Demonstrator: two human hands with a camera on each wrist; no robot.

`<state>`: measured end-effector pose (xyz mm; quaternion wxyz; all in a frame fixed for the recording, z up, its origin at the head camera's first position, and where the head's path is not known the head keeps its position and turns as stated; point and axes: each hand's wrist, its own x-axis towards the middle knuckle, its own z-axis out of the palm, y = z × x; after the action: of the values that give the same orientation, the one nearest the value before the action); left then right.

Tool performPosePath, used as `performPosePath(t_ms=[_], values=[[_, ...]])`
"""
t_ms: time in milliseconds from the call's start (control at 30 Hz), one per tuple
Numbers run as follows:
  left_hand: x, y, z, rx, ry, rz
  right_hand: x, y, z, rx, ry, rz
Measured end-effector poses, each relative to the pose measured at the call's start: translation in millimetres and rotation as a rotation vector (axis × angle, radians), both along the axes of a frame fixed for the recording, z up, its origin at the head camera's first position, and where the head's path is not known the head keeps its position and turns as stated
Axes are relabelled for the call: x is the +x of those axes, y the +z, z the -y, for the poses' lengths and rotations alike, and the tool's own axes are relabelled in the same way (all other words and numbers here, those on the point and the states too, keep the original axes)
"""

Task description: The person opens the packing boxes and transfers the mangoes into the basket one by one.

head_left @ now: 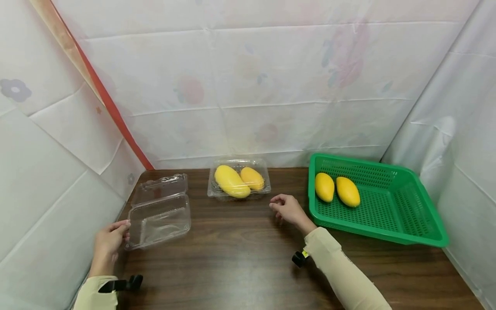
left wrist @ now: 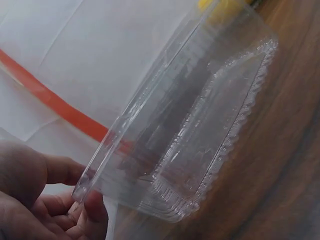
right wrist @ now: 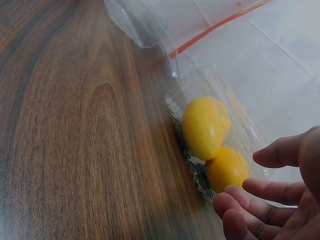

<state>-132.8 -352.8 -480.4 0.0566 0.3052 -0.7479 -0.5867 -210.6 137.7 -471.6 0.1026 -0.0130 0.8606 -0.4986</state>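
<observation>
At the left of the head view, my left hand (head_left: pixel 109 242) pinches the near left edge of a clear plastic clamshell box (head_left: pixel 164 221), whose lid (head_left: pixel 160 189) is folded back. The left wrist view shows thumb and fingers on the rim of this box (left wrist: pixel 200 135), tilted in that view. My right hand (head_left: pixel 288 211) hovers over the table with loosely bent fingers and holds nothing. It is nearest to a second clear box (head_left: pixel 267 181), which has yellow mangoes (head_left: pixel 232 181) inside under clear plastic. In the right wrist view, fingers (right wrist: pixel 265 210) appear in front of these mangoes (right wrist: pixel 202 127).
A green perforated basket (head_left: pixel 387 232) stands on the right of the brown wooden table (head_left: pixel 232 258). Two mangoes (head_left: pixel 348 191) lie in its left part. White patterned sheets (head_left: pixel 252 86) enclose the back and sides.
</observation>
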Motion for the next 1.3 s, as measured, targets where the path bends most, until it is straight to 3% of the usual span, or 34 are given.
performPosePath(t_ms=[367,567,767,1033,1300], values=[[-21.2,7.0,13.3,-0.049,0.061,0.023,-3.4,-0.1,1.4,0.007,-0.007,0.023],[-23.4,10.8,10.4,-0.223,0.055,0.026,-4.9,-0.1,0.7,0.011,-0.018,0.028],[-18.0,13.0,-3.3,-0.47,0.078,0.018,-4.2,0.2,0.3,0.005,-0.018,0.028],[-9.1,20.2,-26.4,-0.67,0.121,-0.178,-4.6,1.2,-0.1,0.006,-0.013,0.02],[-13.3,32.3,-49.9,-0.693,0.127,-0.321,-6.5,1.1,-0.2,0.008,-0.014,0.015]])
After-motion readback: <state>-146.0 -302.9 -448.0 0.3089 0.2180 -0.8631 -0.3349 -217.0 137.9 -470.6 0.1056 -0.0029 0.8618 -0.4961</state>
